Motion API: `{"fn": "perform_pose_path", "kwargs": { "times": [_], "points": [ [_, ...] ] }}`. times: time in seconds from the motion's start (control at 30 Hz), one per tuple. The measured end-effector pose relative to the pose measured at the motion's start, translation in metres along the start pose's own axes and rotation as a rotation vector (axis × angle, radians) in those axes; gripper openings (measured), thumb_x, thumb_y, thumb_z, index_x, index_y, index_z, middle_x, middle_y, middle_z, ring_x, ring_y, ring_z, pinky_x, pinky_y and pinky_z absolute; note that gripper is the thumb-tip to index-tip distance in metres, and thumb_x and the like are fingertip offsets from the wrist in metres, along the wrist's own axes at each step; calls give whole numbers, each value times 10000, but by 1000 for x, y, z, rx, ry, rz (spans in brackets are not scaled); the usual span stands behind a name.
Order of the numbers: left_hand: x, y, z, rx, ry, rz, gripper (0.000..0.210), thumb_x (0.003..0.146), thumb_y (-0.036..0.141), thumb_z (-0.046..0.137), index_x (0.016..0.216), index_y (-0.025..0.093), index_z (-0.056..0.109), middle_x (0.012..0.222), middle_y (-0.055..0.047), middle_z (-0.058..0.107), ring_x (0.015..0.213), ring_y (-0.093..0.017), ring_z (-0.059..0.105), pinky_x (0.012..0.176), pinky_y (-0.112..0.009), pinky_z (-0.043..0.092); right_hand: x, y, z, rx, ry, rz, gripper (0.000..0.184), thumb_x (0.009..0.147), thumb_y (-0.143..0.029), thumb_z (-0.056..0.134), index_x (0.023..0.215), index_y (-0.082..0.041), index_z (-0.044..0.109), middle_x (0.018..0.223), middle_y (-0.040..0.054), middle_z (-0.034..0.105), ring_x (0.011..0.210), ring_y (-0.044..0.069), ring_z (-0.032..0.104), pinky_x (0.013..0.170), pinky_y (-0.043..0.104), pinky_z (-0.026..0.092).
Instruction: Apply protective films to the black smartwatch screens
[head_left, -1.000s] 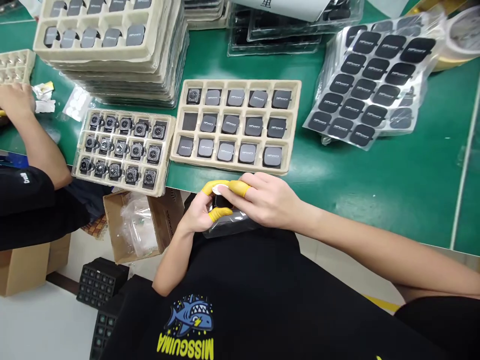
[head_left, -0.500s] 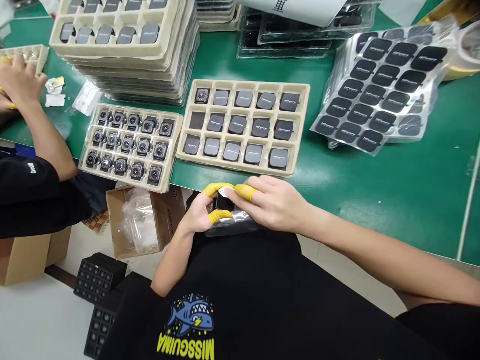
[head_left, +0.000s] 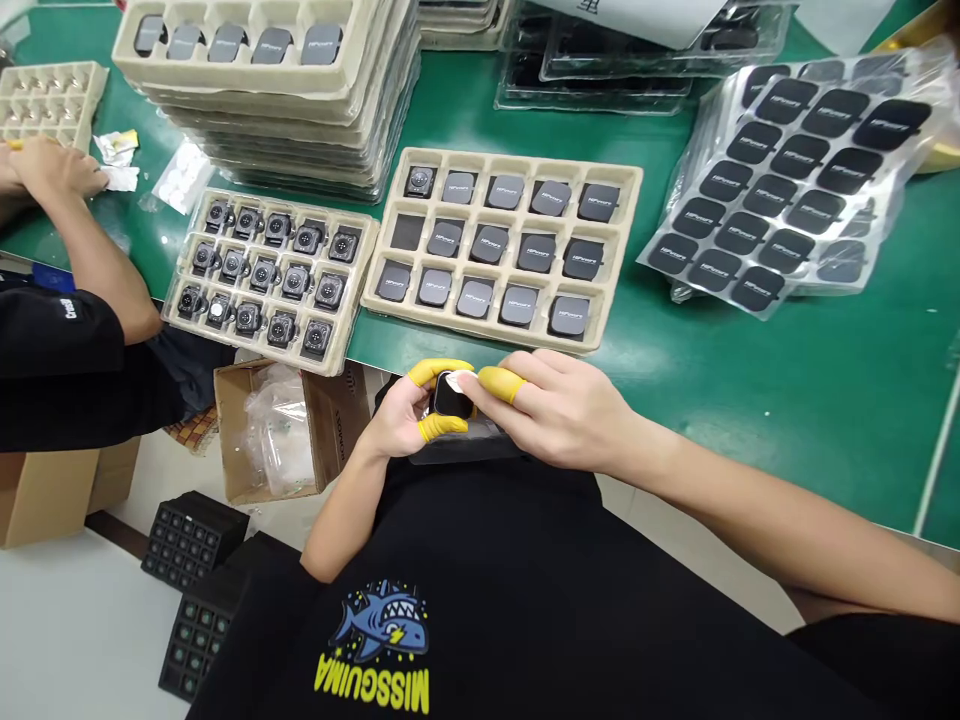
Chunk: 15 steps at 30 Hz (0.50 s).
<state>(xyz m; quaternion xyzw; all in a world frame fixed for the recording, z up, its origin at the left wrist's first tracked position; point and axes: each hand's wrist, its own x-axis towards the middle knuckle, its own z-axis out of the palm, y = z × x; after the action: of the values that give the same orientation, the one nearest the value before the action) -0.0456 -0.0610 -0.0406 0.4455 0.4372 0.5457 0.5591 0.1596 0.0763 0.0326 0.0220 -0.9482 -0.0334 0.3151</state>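
My left hand (head_left: 391, 418) has yellow finger cots on its thumb and a finger and grips a smartwatch (head_left: 448, 402) by its sides, black screen facing up. My right hand (head_left: 566, 408), with a yellow cot on one finger, presses a small white wipe (head_left: 456, 379) against the top of the screen. Part of the wipe is hidden under the fingers. Just beyond my hands lies a beige tray (head_left: 480, 322) whose compartments hold mostly dark square covers; one at the upper left holds a watch with its back up. To its left, another tray (head_left: 339, 352) is full of watches, backs up.
Sheets of dark square stickers (head_left: 789, 250) lie at the right. Tall stacked trays (head_left: 300, 150) stand at the back left. A co-worker's hand (head_left: 56, 168) is at the far left. Below the table edge sit an open cardboard box (head_left: 232, 440) and black racks (head_left: 193, 540).
My view has shifted slightly, so the trays and stickers appear a little further right. Both hands keep their grip, the wipe still on the screen. The co-worker's hand has moved.
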Motion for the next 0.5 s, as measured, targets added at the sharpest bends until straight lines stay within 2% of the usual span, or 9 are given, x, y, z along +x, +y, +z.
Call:
{"fn": "perform_pose_path", "kwargs": {
  "times": [0.1,0.2,0.37,0.5],
  "points": [
    [-2,3,-1,-1,3,-19,725,816,579,995,1384,214,730,1125,-83,801,966,-235,775,889,-337,643,-6,-5,-10,123,-33,-31,232,1094,-46,594,1228,-151,750,826,29,695,802,194,620,632,367,444],
    [-1,8,-4,21,-56,1,677,821,567,994,1340,202,754,1066,-63,794,922,-203,757,842,-293,633,-5,-7,-11,239,-55,-65,191,1110,-82,631,1267,-142,723,860,13,705,843,178,647,654,350,454],
    [4,15,-8,122,-110,18,658,820,543,995,1329,197,763,1073,-64,810,941,-204,758,853,-282,634,10,-5,-2,216,-56,-74,188,1152,-138,596,1300,-156,711,892,16,706,870,177,633,658,338,428],
    [4,15,-8,123,-77,63,638,843,554,973,1330,194,773,1108,-85,825,991,-233,787,891,-313,645,14,-2,-7,240,-64,-82,182,1143,-119,612,1292,-137,713,903,19,715,875,173,635,663,334,437]
  ]
}}
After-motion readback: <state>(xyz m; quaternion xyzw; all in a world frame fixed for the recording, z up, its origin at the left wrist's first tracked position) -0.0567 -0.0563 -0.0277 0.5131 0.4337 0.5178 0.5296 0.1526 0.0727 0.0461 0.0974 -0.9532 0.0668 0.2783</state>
